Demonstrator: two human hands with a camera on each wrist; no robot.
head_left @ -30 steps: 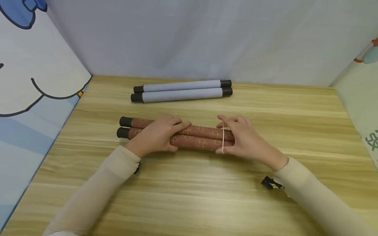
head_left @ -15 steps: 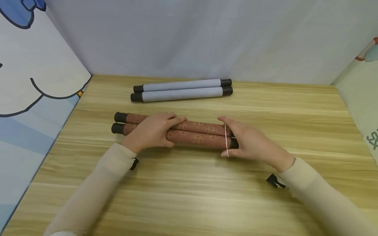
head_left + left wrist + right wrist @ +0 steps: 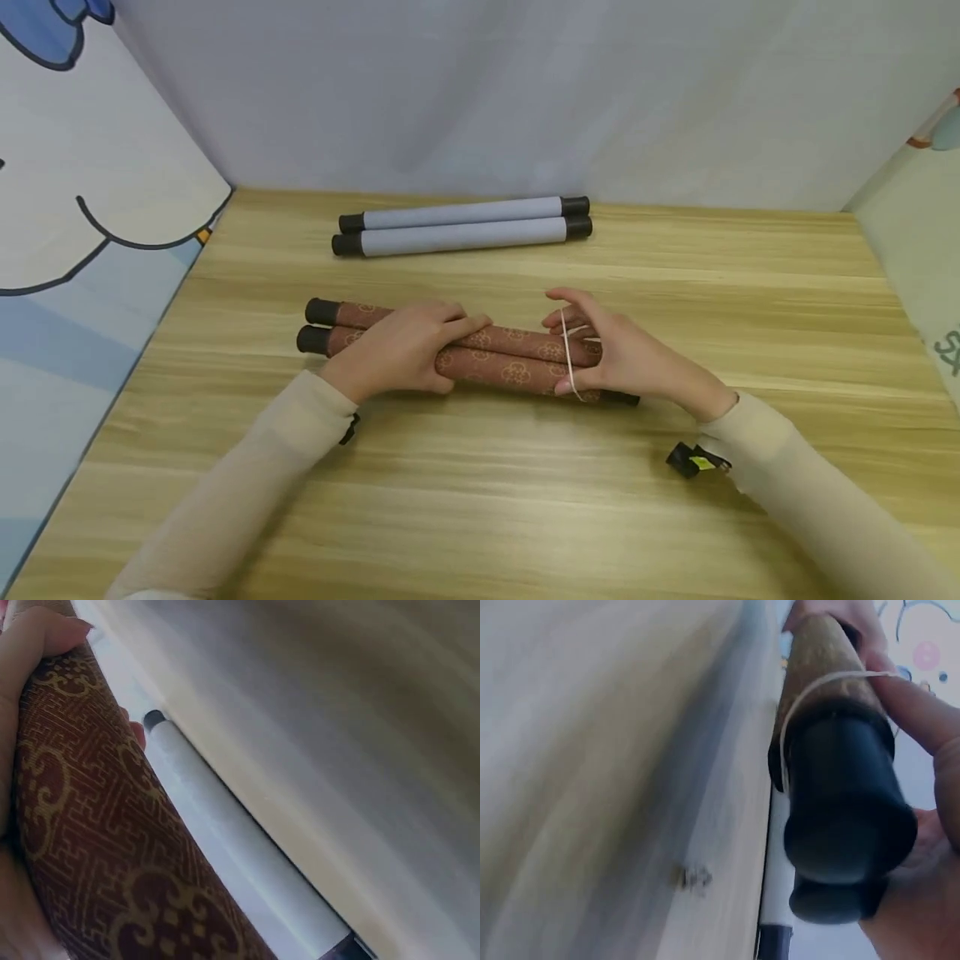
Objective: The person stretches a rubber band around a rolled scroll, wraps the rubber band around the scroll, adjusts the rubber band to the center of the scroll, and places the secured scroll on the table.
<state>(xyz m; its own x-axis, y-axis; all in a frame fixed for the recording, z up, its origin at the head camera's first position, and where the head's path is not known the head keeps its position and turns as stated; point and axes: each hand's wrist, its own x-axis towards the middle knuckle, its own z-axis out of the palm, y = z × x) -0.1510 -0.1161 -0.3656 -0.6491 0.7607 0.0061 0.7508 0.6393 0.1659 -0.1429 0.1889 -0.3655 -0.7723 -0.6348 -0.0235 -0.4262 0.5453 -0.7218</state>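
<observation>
Two hanging scrolls in brown patterned cloth with black end caps, a rear scroll [image 3: 517, 339] and a front scroll [image 3: 506, 372], lie side by side across the middle. My left hand [image 3: 401, 346] grips both from above, left of their centre. At their right end, my right hand [image 3: 626, 354] spreads a thin white rubber band [image 3: 567, 346] between thumb and fingers. In the right wrist view the rubber band [image 3: 810, 690] curves around the scrolls just behind a black end cap [image 3: 847, 795]. Gold motifs show on a brown scroll [image 3: 112, 802] in the left wrist view.
Two pale grey scrolls with black caps, a back one [image 3: 461, 214] and a nearer one [image 3: 465, 237], lie parallel behind the brown pair. A grey curtain [image 3: 517, 100] stands behind the wooden table [image 3: 480, 500]. Printed cartoon panels flank it.
The brown scrolls slid left, then back right. Their right end now angles toward the person, and the front cap shows beneath my right hand. The rubber band has gone from upright to slanted.
</observation>
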